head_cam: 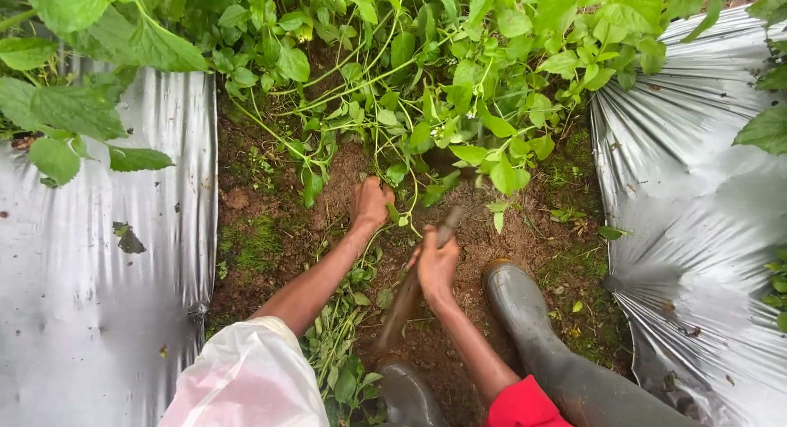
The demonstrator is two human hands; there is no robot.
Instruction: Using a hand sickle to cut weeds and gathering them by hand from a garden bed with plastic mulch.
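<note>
Two bare hands are seen at work on a strip of brown, crumbly soil [508, 238], which is taken here as the landmark. The strip is flanked on both sides by silver plastic sheeting [98, 296], smooth, glossy and creased into radiating folds, with a few specks of dirt and leaf scraps on it. At the far end of the soil a dense mass of green weeds [426, 74] is rooted, with thin pale stems, oval leaves and small pale flowers. Patches of moss are noted on the soil near the sheeting edges. The left hand [370, 202] is extended to the far end of the soil, arm nearly straight, and is closed in a fist around a bundle of weed stems at their base. The right hand [435, 263] is held nearer the middle of the strip, wrist bent, fingers wrapped tightly about the handle of a dark, slender digging tool [414, 283], which lies slanted with its far tip at the weed roots; its material cannot be told owing to blur. A pile of cut green stems [340, 345] lies on the soil's near end between the arms. Two grey rubber boots [533, 320] are planted on the near end of the soil.
</note>
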